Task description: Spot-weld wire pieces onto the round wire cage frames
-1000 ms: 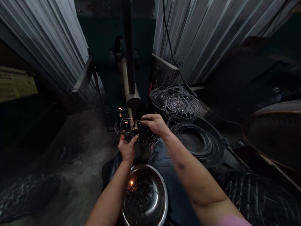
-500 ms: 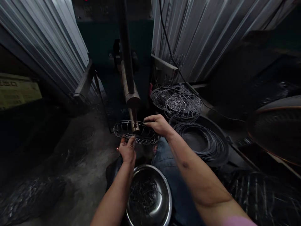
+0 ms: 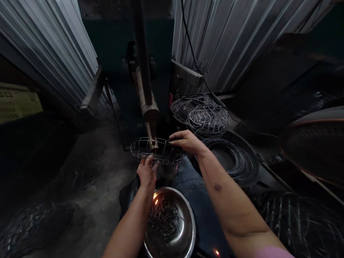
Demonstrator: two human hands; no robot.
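A shallow oval wire basket (image 3: 166, 159) is held around the tip of a metal machine electrode (image 3: 153, 145). My left hand (image 3: 146, 171) grips its near side, thumb and fingers closed on the wires. At the far rim, right of the electrode, my right hand (image 3: 186, 142) has its fingertips pinched together. Whether a small piece is between them is hidden. A dark upper rod (image 3: 143, 61) comes down above the basket. Below my hands a steel bowl (image 3: 185, 229) holds a heap of short wire pieces (image 3: 164, 216), and bright sparks (image 3: 156, 200) glow over it.
Coiled wire (image 3: 242, 161) lies in a dark round pan at the right. Behind it is a pile of round wire grids (image 3: 209, 118). The green machine body (image 3: 107, 39) stands ahead, between corrugated metal walls (image 3: 215, 43). A yellow box (image 3: 18, 104) is at the left.
My right hand has slid a little to the right along the rim. Sparks now show over the bowl and near my leg. The basket has barely moved.
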